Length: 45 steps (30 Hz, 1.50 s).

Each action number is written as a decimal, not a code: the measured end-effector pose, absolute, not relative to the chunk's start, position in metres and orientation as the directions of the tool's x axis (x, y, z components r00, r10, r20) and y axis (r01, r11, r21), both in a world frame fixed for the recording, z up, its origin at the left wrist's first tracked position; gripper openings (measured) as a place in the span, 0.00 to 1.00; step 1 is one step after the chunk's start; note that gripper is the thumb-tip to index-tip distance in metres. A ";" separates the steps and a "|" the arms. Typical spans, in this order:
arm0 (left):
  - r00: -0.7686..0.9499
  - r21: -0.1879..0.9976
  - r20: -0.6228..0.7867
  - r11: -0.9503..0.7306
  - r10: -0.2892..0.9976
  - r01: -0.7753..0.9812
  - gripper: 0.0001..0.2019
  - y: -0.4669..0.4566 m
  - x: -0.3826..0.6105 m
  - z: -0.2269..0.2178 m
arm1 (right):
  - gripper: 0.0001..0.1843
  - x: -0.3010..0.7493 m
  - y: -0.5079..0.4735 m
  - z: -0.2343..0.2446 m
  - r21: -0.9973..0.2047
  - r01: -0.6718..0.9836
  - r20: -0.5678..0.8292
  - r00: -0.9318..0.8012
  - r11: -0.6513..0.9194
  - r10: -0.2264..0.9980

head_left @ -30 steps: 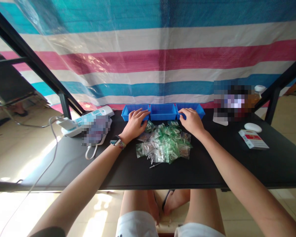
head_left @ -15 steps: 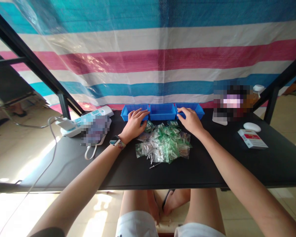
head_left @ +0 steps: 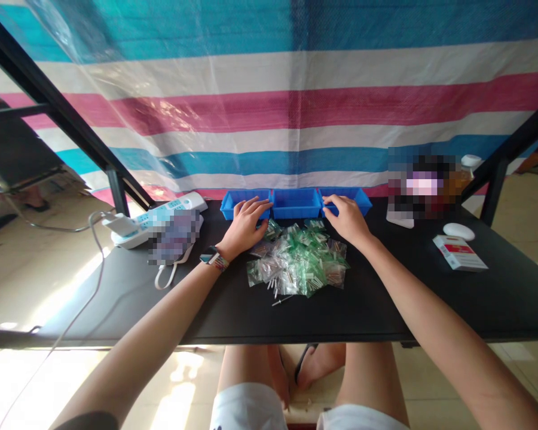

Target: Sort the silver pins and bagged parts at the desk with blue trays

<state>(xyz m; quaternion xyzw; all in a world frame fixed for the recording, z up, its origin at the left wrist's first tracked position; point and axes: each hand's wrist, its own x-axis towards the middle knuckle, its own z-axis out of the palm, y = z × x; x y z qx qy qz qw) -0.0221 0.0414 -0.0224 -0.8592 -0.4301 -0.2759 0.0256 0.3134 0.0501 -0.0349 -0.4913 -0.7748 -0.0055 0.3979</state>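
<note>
A heap of small clear and green plastic bags [head_left: 300, 260] holding little metal pins lies in the middle of the black table [head_left: 206, 304]. Three blue bins stand in a row behind it: left [head_left: 233, 202], middle [head_left: 296, 203], right [head_left: 356, 199]. My left hand [head_left: 245, 224], with a watch on the wrist, rests with spread fingers on the front edge of the left bin. My right hand [head_left: 347, 218] lies at the front edge of the right bin, fingers curved over it. Neither hand visibly holds anything. A few loose pins [head_left: 280, 300] lie in front of the heap.
A white power strip [head_left: 138, 224] with a cable sits at the left, next to a blurred patch. At the right lie a small red-and-white box [head_left: 459, 252], a white oval object [head_left: 458, 230] and a bottle. A striped tarp hangs behind; black frame bars flank the table.
Almost nothing. My right hand has edged slightly left along the right bin's front edge; my left hand stays where it was.
</note>
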 end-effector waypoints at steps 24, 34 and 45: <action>0.428 0.199 0.541 -0.604 0.724 0.772 0.25 0.034 -0.021 -0.012 | 0.10 0.296 0.013 0.002 -0.220 0.807 0.317 -0.473 0.548 0.822; 0.443 0.188 0.538 -0.615 0.717 0.766 0.22 0.035 -0.022 -0.014 | 0.20 0.305 0.015 0.006 -0.289 0.723 0.228 -0.584 0.627 0.779; 0.447 0.196 0.529 -0.616 0.722 0.763 0.22 0.034 -0.021 -0.014 | 0.17 0.305 0.019 0.004 -0.307 0.709 0.237 -0.589 0.635 0.773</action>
